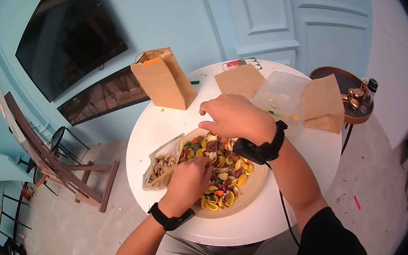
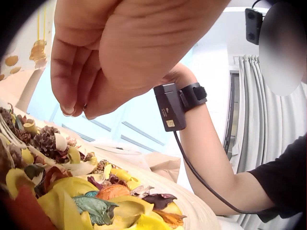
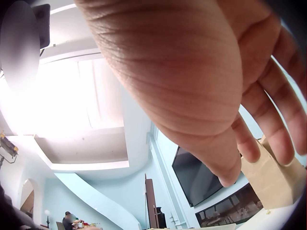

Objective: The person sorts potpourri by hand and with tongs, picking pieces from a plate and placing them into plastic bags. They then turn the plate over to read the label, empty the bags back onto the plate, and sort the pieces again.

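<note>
A round, pale wooden plate [image 1: 261, 182] holds a heap of potpourri [image 1: 223, 176], with dried petals in yellow, orange, green and purple and some cones. Low over the plate's left part is my left hand [image 1: 189, 181], its thumb and fingertips together. In the left wrist view, a tiny dark piece [image 2: 85, 107] shows between those fingertips. My right hand [image 1: 239, 117] hovers above the plate's far right side, fingers loosely bent and apart, holding nothing. An open clear plastic bag [image 1: 155, 183] of brownish dried pieces lies against the plate's left edge, close to my left hand.
On the round white table [image 1: 135, 136], a brown paper bag [image 1: 162, 84] stands upright at the back. Flat brown paper [image 1: 239, 80], a clear plastic pouch [image 1: 281, 86] and another brown paper bag [image 1: 323, 101] lie at right. Beyond is a side table [image 1: 323, 73] with copper-coloured items.
</note>
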The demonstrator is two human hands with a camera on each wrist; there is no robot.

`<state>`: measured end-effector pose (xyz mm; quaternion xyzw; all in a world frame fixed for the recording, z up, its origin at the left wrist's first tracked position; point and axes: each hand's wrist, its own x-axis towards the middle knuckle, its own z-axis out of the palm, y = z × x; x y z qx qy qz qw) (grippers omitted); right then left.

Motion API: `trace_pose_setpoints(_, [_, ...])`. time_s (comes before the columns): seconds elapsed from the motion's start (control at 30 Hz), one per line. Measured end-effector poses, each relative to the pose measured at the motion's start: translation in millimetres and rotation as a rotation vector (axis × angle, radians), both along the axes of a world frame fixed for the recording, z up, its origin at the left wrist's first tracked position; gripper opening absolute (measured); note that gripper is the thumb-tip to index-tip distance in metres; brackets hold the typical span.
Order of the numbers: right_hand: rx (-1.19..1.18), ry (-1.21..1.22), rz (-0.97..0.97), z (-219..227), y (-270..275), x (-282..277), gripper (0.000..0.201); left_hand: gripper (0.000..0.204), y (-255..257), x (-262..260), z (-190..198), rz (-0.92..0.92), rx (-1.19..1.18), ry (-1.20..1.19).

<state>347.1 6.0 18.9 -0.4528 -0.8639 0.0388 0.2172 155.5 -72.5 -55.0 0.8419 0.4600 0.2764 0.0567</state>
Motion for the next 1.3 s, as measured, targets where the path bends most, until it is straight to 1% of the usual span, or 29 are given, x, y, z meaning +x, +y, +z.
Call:
trace_pose_setpoints(0.07, [0.011, -0.002, -0.001, -1.5, 1.0, -1.2, 0.036, 0.011, -10.1, -1.5, 12.4, 0.07, 0.086, 0.058])
trace_pose_setpoints(0.17, [-0.019, 0.04, 0.011, 4.0, -3.9, -0.2, 0.028, 0.011, -23.2, -11.0, 42.1, 0.168, 0.272, 0.116])
trace_pose_setpoints(0.2, [-0.017, 0.033, 0.008, 2.9, -3.3, 0.2, 0.029, 0.01, -23.1, -17.5, 50.4, 0.198, 0.342, 0.13])
trace_pose_setpoints(0.27, [-0.012, 0.021, 0.002, 1.5, -1.4, 1.2, 0.034, 0.009, -18.0, -33.5, 60.7, 0.292, 0.381, 0.256])
trace_pose_setpoints(0.3, [-0.012, 0.011, -0.001, 1.8, -1.4, 1.2, 0.034, 0.007, -13.7, -40.5, 61.3, 0.309, 0.401, 0.279])
trace_pose_setpoints(0.4, [-0.004, -0.006, -0.01, 5.3, -3.5, 2.2, 0.034, 0.007, -16.3, -45.7, 63.4, 0.283, 0.436, 0.258])
trace_pose_setpoints(0.43, [0.0, -0.004, -0.014, 6.0, -5.0, 2.6, 0.034, 0.008, -21.0, -43.0, 64.3, 0.266, 0.441, 0.22])
trace_pose_setpoints(0.53, [0.001, 0.014, -0.004, 3.0, -4.6, 3.3, 0.034, 0.009, -37.5, -36.4, 52.8, 0.177, 0.376, 0.117])
trace_pose_setpoints(0.57, [0.004, 0.024, 0.001, 2.2, -3.8, 3.7, 0.034, 0.009, -41.1, -37.4, 45.6, 0.157, 0.348, 0.134])
trace_pose_setpoints(0.67, [0.039, 0.052, 0.021, 5.5, -9.3, 4.0, 0.026, 0.007, -52.8, -44.5, 19.4, 0.274, 0.116, 0.362])
trace_pose_setpoints(0.8, [0.051, 0.05, 0.027, 5.2, -8.1, 3.1, 0.028, 0.013, -44.1, -55.9, -14.0, 0.366, -0.091, 0.56])
trace_pose_setpoints(0.87, [0.031, 0.034, 0.026, 6.5, -7.3, 3.6, 0.035, 0.015, -35.6, -63.2, -28.8, 0.348, -0.065, 0.502])
trace_pose_setpoints(0.9, [0.031, 0.033, 0.023, 7.3, -7.2, 4.2, 0.035, 0.016, -32.7, -65.5, -32.7, 0.338, -0.049, 0.473])
trace_pose_setpoints(0.97, [0.031, 0.034, 0.015, 8.1, -8.1, 4.9, 0.036, 0.01, -31.3, -67.1, -35.2, 0.303, 0.012, 0.449])
trace_pose_setpoints(1.0, [0.036, 0.042, 0.013, 9.0, -9.0, 5.5, 0.031, 0.007, -30.9, -67.3, -35.3, 0.285, 0.041, 0.438])
trace_pose_setpoints(1.1, [0.031, 0.053, 0.011, 12.1, -12.9, 6.5, 0.026, 0.009, -37.0, -60.5, -31.9, 0.301, -0.002, 0.416])
trace_pose_setpoints(1.2, [0.016, 0.042, 0.01, 13.2, -13.1, 6.1, 0.026, 0.016, -39.7, -52.3, -27.1, 0.378, -0.114, 0.372])
trace_pose_setpoints(1.3, [0.021, 0.047, 0.009, 12.2, -12.8, 5.5, 0.026, 0.019, -38.1, -50.9, -31.8, 0.378, -0.08, 0.318])
